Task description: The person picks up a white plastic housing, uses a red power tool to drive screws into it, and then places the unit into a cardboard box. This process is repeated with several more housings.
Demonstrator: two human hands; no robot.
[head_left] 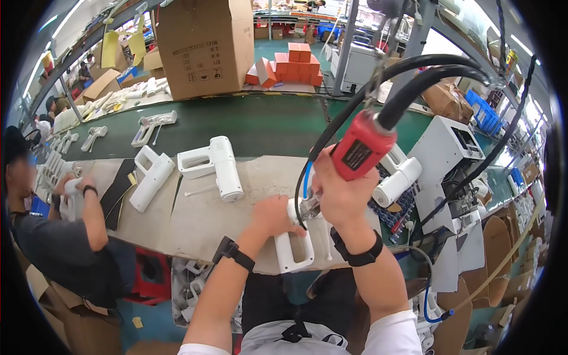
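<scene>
My right hand (346, 198) is wrapped round a red hand-held power tool (370, 139), which hangs from a chain and has thick black cables at its top. Under it, my left hand (273, 214) grips a white pistol-shaped appliance housing (286, 254) with a looped handle, lying on the bench. The tool's lower end is at the housing's clear-looking end (307, 208); my right hand partly hides where they meet. A thin white rod (329, 244) sticks out beside the handle. To the left lie two similar white housings, one (223, 168) near my hand and another (151, 177) farther off.
Another white housing (397, 180) lies right of the tool, near a grey-white machine (447, 151). A green conveyor belt (236, 121) runs behind the cardboard-covered bench. Beyond it stand a large carton (201, 47) and orange boxes (296, 68). A co-worker (65, 242) handles white parts at left.
</scene>
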